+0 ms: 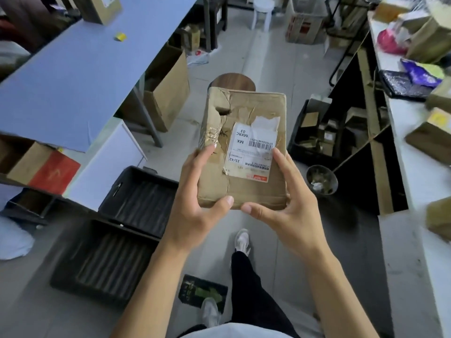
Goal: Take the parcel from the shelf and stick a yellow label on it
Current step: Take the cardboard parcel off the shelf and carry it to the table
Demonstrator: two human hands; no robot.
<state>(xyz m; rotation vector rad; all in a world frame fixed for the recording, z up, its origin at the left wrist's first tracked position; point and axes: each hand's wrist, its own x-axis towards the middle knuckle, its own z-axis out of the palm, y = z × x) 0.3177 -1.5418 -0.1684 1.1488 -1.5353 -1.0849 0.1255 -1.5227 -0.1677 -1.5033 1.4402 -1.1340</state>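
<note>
A battered brown cardboard parcel [253, 111] with a torn left corner and a white shipping label is held in front of me over the aisle floor. My left hand [195, 191] grips its lower left edge, thumb under the near edge. My right hand [290, 198] grips its lower right edge, fingers along the side. A small yellow label roll [120, 36] lies on the blue table [73, 76] at the left. The white shelf [405, 132] with other parcels runs along the right.
Black crates [136, 191] sit on the floor at the left, and cardboard boxes [168, 89] stand under the table. A round wooden stool [233, 80] is behind the parcel and a small bin [321, 180] is at the right. My feet are on the grey floor.
</note>
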